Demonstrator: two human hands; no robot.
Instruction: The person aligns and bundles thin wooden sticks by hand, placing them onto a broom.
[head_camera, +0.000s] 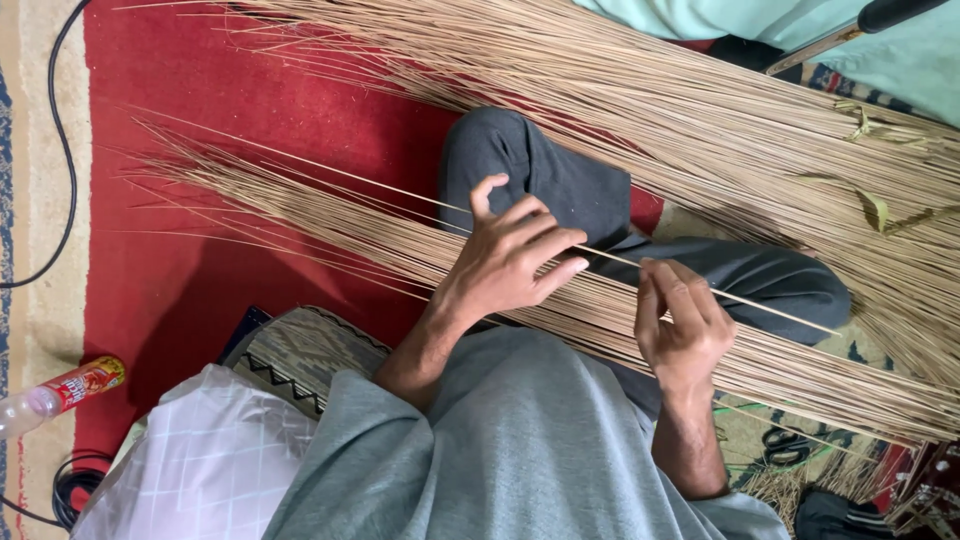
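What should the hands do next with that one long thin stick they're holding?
Probably draw the single stick sideways, clear of the bundle of sticks lying across the lap. The left hand and right hand both pinch it, and it already sits lifted above the rest. Its thin end still runs over the bundle, so a slow pull seems best.

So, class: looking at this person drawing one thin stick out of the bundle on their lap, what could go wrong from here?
1. The single stick is long and thin, pinched between the left hand and right hand; it might bend and snap.
2. The loose bundle lies across the knee; it might slide and scatter on the red carpet.
3. Pointed stick tips could prick fingers.
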